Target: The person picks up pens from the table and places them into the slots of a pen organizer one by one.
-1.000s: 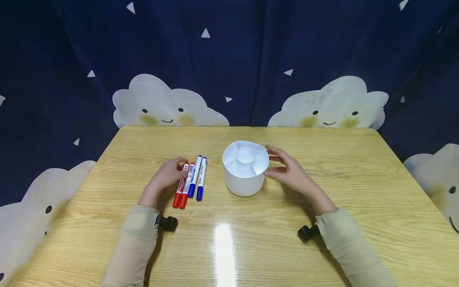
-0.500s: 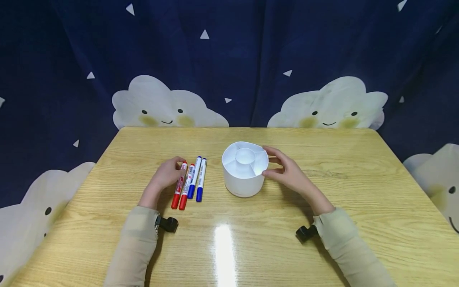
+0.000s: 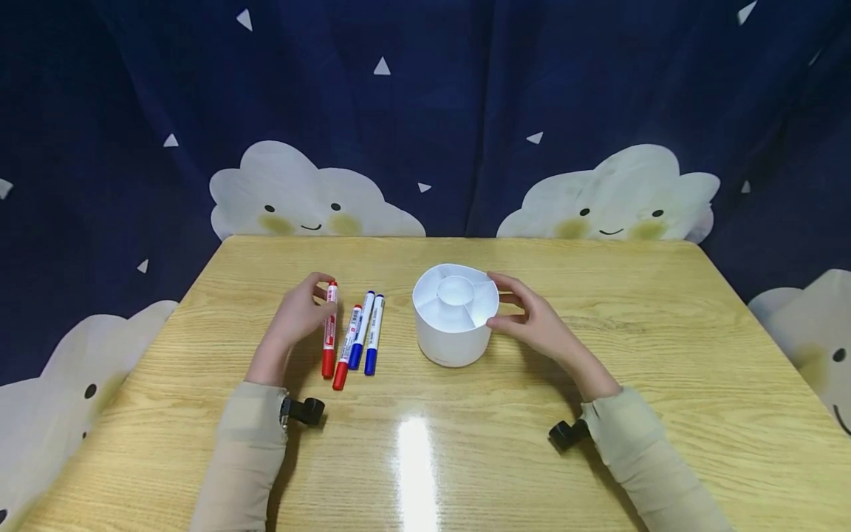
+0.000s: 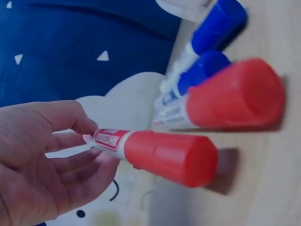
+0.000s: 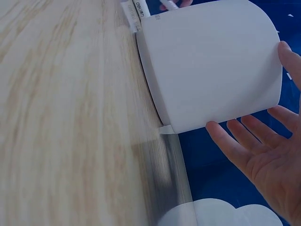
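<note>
My left hand (image 3: 291, 316) pinches a red-capped marker (image 3: 329, 340) between thumb and fingers. In the left wrist view its red cap (image 4: 174, 157) points toward the camera, and a shadow shows on the tabletop beside it. To its right lie another red marker (image 3: 345, 355) and two white markers with blue caps (image 3: 361, 332), side by side at a slant. My right hand (image 3: 541, 319) holds a round white pen holder (image 3: 452, 346) at its right side, thumb near the front rim and fingers farther back. Divided compartments surround a round middle cup in it.
The pen holder stands upright on the light wooden table (image 3: 518, 451), right of the markers. A dark blue curtain (image 3: 445, 103) with clouds and triangles hangs behind the table's far edge. Black wrist cameras (image 3: 307, 411) are strapped at both cuffs.
My left hand has taken the outer red marker away from the second red one, shifting it left and farther back and turning it straighter. The right hand has moved slightly toward the pen holder.
</note>
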### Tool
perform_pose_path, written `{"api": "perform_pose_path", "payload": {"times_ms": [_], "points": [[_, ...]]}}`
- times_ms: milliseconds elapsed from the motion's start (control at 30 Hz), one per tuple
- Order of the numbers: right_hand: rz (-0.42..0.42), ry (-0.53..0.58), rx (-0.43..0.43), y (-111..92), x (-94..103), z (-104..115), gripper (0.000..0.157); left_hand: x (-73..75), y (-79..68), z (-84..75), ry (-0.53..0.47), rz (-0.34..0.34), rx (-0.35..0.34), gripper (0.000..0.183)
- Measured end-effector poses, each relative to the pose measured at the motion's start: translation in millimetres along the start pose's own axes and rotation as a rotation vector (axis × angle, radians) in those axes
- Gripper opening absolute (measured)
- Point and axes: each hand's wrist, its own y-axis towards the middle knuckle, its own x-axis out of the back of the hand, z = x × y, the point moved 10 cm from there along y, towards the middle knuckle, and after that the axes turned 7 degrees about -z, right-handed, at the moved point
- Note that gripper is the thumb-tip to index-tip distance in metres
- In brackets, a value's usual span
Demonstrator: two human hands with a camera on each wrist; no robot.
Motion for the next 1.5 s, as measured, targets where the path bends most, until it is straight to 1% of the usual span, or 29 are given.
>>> {"api": "perform_pose_path", "payload": {"times_ms": [233, 433, 533, 633, 733, 867, 967, 1233, 1500], "points": [[0.000, -0.009, -0.011, -1, -0.9, 3, 0.068, 19.8, -0.9, -14.6, -0.096, -0.125, -0.018, 0.050], [-0.002, -0.015, -0.018, -5, -3.0, 20, 0.069, 31.4, -1.2, -32.6, -0.169, -0.221, -0.042, 0.050], [-0.002, -0.024, -0.015, -6, -3.7, 27, 0.069, 36.9, -2.3, -42.9, -0.207, -0.281, -0.070, 0.049], [-0.002, -0.020, -0.012, -5, -3.3, 27, 0.069, 40.5, -4.4, -53.0, -0.249, -0.335, -0.104, 0.048], [-0.001, -0.007, -0.013, -4, -2.1, 19, 0.069, 43.6, -6.6, -61.6, -0.305, -0.377, -0.126, 0.047], [0.000, 0.005, -0.008, -1, -0.9, 5, 0.069, 47.9, -8.1, -69.5, -0.366, -0.422, -0.141, 0.046], [-0.003, 0.002, -0.001, 0, -0.2, 0, 0.069, 49.9, -7.7, -74.7, -0.397, -0.443, -0.156, 0.046], [-0.007, 0.002, -0.007, -2, 1.4, 1, 0.069, 55.1, -10.7, -95.0, -0.498, -0.517, -0.248, 0.043], [-0.006, -0.003, -0.011, -1, 0.6, 1, 0.068, 59.0, -15.7, -108.5, -0.563, -0.596, -0.295, 0.043]]}}
